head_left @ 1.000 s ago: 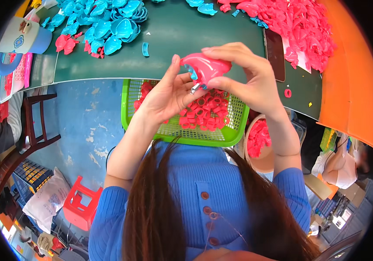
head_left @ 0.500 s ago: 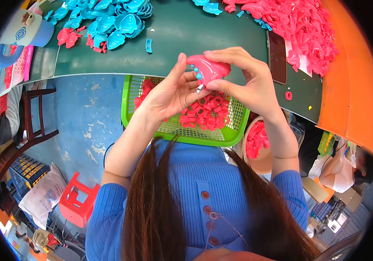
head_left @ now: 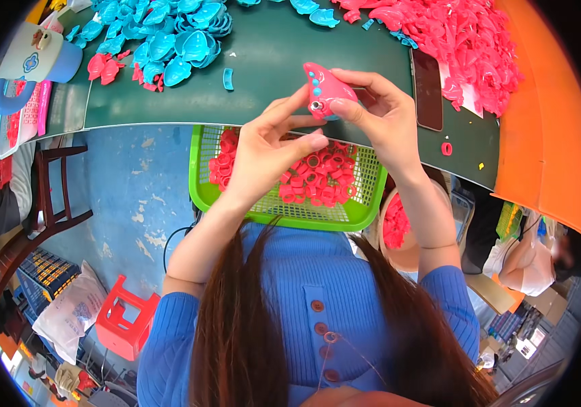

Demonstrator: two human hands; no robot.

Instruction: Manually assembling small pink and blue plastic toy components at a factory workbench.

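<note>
A glossy pink plastic shell-like piece [head_left: 328, 83] is held over the near edge of the green table, pinched between the thumb and fingers of my right hand [head_left: 392, 121]. A row of small blue beads runs along its left side, and a small round metal part shows at its lower end. My left hand [head_left: 267, 152] is just left of it, thumb and fingers spread apart. The left fingertips come close to the metal end; whether they touch it is hard to tell. Below both hands, a green basket [head_left: 199, 193] holds many small pink rings [head_left: 314, 180].
Blue shell pieces [head_left: 192, 44] are heaped at the far left of the table [head_left: 270, 74], and pink pieces [head_left: 453, 41] at the far right. A dark phone [head_left: 427, 95] lies by the pink heap. Near my right forearm stands a tub [head_left: 416, 247] of pink parts. A red stool [head_left: 124, 325] is on the floor.
The pink piece has been turned, so its beads and metal end now face up. My left hand has drawn its thumb away and lowered it, while my right hand keeps hold.
</note>
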